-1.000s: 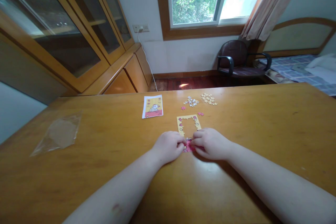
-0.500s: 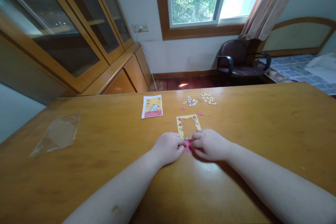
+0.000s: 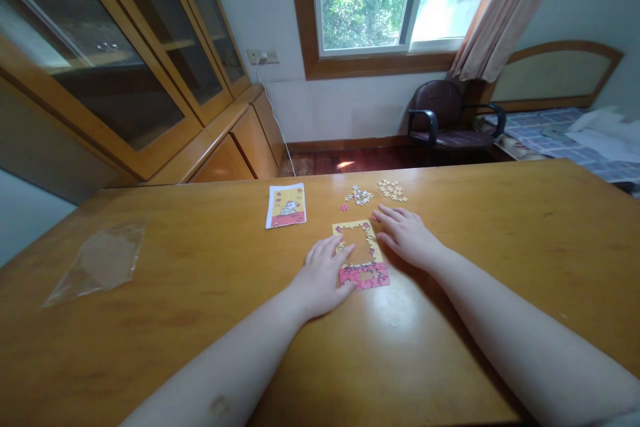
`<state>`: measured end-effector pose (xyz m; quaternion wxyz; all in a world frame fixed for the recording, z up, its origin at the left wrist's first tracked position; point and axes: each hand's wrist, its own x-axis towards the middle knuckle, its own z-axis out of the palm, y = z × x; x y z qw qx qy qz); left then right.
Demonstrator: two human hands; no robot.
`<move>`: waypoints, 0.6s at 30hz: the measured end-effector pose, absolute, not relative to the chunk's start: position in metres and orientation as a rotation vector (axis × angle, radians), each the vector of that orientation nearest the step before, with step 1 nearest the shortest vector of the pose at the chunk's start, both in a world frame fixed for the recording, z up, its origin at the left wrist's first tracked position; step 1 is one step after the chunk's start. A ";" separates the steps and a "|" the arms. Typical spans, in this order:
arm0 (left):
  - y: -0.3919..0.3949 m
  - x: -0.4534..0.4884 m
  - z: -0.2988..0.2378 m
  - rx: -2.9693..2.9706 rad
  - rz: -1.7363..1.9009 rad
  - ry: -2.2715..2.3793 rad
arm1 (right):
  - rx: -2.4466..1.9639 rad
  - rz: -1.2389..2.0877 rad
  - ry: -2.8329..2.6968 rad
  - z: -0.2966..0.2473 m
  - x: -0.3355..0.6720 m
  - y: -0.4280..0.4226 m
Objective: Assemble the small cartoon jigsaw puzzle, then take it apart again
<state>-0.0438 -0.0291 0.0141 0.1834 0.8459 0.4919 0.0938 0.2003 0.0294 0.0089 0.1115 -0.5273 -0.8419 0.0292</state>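
A small jigsaw puzzle (image 3: 361, 255) lies on the wooden table (image 3: 200, 267), its yellow border joined and its pink bottom rows filled, the middle bare. My left hand (image 3: 323, 273) rests flat at the puzzle's left edge, fingers stretched out and touching it. My right hand (image 3: 406, 233) lies flat just right of the puzzle's top corner, fingers spread toward a loose pink piece. Neither hand holds anything. Two heaps of loose pieces, one white-and-mixed (image 3: 359, 195) and one yellow (image 3: 392, 189), sit beyond the puzzle. A single pink piece (image 3: 343, 207) lies near them.
A picture card (image 3: 287, 205) with a yellow and red drawing lies left of the puzzle. A clear plastic bag (image 3: 97, 261) lies near the table's left edge. Beyond the table stand glass-fronted cabinets (image 3: 125, 60), a dark armchair (image 3: 447, 117), a window and a bed.
Both hands have lifted off the puzzle's pink bottom rows and opened. The left hand now lies flat at the left edge; the right has moved forward to the top right corner.
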 end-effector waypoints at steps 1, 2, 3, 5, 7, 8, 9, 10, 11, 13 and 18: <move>-0.028 -0.044 0.012 2.369 0.211 1.420 | -1.573 0.121 -2.503 0.005 0.203 0.033; -0.027 -0.045 0.010 2.357 0.162 1.441 | -1.589 0.149 -2.523 0.002 0.206 0.036; -0.026 -0.045 0.009 2.352 0.122 1.447 | -1.598 0.170 -2.535 -0.001 0.207 0.038; -0.024 -0.046 0.006 2.357 0.068 1.433 | -1.612 0.173 -2.529 -0.002 0.208 0.040; -0.023 -0.046 0.005 2.368 0.038 1.413 | -1.626 0.142 -2.514 0.001 0.208 0.038; -0.023 -0.046 0.004 2.373 0.030 1.405 | -1.628 0.128 -2.517 0.004 0.207 0.037; -0.023 -0.046 0.004 2.376 0.022 1.401 | -1.628 0.117 -2.526 0.007 0.206 0.035; -0.023 -0.046 0.004 2.378 0.016 1.400 | -1.628 0.107 -2.541 0.011 0.205 0.033; -0.023 -0.046 0.004 2.378 0.012 1.403 | -1.630 0.102 -2.561 0.015 0.205 0.031; -0.022 -0.046 0.004 2.376 0.007 1.416 | -1.657 0.092 -2.598 0.022 0.203 0.026; -0.021 -0.047 0.007 2.355 -0.002 1.456 | -1.727 0.161 -2.636 0.027 0.203 0.023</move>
